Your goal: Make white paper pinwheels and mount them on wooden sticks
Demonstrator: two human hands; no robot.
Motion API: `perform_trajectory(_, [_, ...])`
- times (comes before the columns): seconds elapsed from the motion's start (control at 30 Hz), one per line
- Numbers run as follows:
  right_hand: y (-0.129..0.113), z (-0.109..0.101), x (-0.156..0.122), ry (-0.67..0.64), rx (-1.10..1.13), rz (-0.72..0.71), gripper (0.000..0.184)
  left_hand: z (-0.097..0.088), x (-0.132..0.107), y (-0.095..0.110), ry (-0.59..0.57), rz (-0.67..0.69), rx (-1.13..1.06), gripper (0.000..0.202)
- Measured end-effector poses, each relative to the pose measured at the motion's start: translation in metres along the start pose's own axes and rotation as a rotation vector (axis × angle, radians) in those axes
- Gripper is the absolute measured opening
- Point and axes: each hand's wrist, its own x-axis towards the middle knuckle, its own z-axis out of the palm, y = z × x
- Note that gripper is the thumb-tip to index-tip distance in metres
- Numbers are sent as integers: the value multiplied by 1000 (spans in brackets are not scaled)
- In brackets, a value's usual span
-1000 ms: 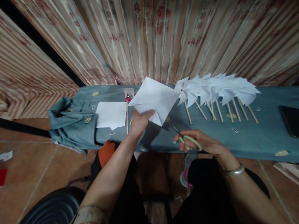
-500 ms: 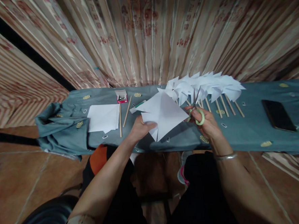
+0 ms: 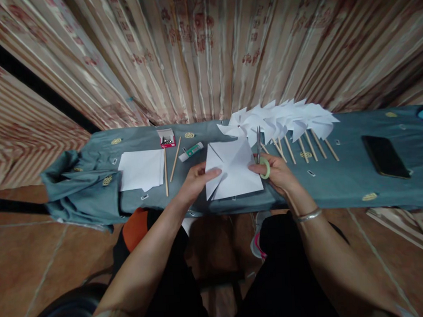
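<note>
A square sheet of white paper (image 3: 236, 173) is held up between both hands over the front of the table. Slits run inward from its two left corners, and creases cross its middle. My left hand (image 3: 196, 182) pinches its left edge, thumb on top. At the right edge my right hand (image 3: 275, 173) grips the paper with the thumb and also keeps hold of scissors (image 3: 264, 167) with pale green handles, blades pointing away from me. Behind the paper lie several finished white paper pinwheels (image 3: 281, 120) on wooden sticks, overlapping in a row.
On the grey-green tablecloth (image 3: 342, 184), left of my hands, lie a paper stack (image 3: 140, 170), two loose wooden sticks (image 3: 166, 173), a glue stick (image 3: 191, 152) and an open red box of pins (image 3: 166, 138). A dark phone (image 3: 385, 156) lies at the right. A curtain (image 3: 191, 59) hangs behind.
The paper has turned from a diamond to a squared position. My right hand has moved left from holding the scissors clear to gripping the paper's right edge. The view has shifted slightly.
</note>
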Motion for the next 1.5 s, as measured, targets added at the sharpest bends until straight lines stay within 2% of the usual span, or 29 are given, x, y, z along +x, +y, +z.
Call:
perform_trajectory(0.1, [2, 2, 4, 118, 123, -56, 28, 2, 0, 5, -100, 14, -255, 41])
perform_trajectory(0.17, [3, 5, 8, 186, 233, -82, 29, 3, 0, 5, -127, 17, -331, 44])
perform_trajectory(0.3, [9, 19, 12, 254, 379, -127, 29, 12, -3, -5, -71, -63, -375, 41])
perform_trajectory(0.4, [14, 32, 12, 253, 396, -133, 28, 23, -4, -12, -63, -116, -388, 38])
perform_trajectory(0.47, [18, 39, 11, 238, 357, -130, 28, 30, -3, -12, -9, -128, -428, 36])
perform_trajectory(0.57, [22, 47, 9, 215, 280, -126, 32, 34, 2, -8, 159, -106, -529, 32])
perform_trajectory(0.67, [22, 49, 6, 175, 234, -121, 36, 32, 7, -3, 293, -99, -544, 26])
perform_trajectory(0.8, [18, 42, -4, 76, 109, -113, 37, 24, 10, 1, 334, -62, -519, 25])
perform_trajectory(1.0, [17, 32, -26, -224, -84, 66, 50, 7, 12, 18, 400, 62, -510, 25])
perform_trajectory(1.1, [20, 33, -36, -410, -122, 157, 52, 0, 13, 22, 401, 106, -485, 25])
perform_trajectory(1.17, [21, 35, -40, -489, -121, 195, 53, -1, 13, 21, 395, 121, -474, 27])
perform_trajectory(1.3, [24, 37, -42, -498, -122, 190, 50, 1, 14, 17, 380, 102, -472, 34])
perform_trajectory(1.5, [23, 37, -41, -477, -131, 156, 49, 5, 16, 13, 379, 65, -470, 28])
